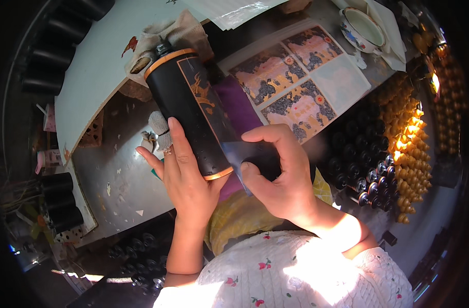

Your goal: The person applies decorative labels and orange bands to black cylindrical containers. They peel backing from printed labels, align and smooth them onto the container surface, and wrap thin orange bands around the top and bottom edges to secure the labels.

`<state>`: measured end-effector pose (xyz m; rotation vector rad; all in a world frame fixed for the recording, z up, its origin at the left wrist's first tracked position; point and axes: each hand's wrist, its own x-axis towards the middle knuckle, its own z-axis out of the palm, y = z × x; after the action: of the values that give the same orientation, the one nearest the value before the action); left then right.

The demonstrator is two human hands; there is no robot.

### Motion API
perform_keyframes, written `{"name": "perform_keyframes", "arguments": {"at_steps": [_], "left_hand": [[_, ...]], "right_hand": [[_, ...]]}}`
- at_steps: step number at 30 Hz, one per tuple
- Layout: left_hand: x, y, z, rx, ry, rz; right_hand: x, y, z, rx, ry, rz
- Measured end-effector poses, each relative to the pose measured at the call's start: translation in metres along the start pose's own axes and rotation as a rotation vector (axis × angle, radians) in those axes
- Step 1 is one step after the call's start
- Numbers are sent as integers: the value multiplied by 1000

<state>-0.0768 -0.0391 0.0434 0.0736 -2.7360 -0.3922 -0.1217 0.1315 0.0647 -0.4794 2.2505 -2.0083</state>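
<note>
My left hand [187, 177] holds a black cylindrical bottle [178, 92] from its lower left side, the thumb mostly hidden behind it. The bottle is tilted, with copper-coloured bands at both ends and a gold design in a thin frame on its side. One finger of this hand appears wrapped in grey cloth [163, 137] with a dark band. My right hand [278, 172] pinches a translucent bluish film [236, 161] between thumb and forefinger, beside the bottle's lower right edge. Whether the film still touches the bottle is hard to tell.
A printed sheet [296, 105] with dark and gold pictures lies right of the bottle. A crumpled cloth [185, 33] is behind the bottle's neck. An enamel bowl [365, 28] stands far right. Rows of black bottles [355, 154] and gold pointed pieces [411, 164] fill the right side.
</note>
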Motion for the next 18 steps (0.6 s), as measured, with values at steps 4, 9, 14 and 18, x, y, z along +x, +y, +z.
{"name": "perform_keyframes", "arguments": {"at_steps": [4,9,14,18], "left_hand": [[-4,-13,7,-161,27,5],[1,1,-5,-40,17,5],[-1,-12,3,-69,63,75],[-14,-21,5,-157,-28,6]], "right_hand": [[-2,4,-2,36,5,73],[0,12,-3,18,-4,-13],[1,12,-5,77,9,86],[2,13,-4,49,-2,49]]}}
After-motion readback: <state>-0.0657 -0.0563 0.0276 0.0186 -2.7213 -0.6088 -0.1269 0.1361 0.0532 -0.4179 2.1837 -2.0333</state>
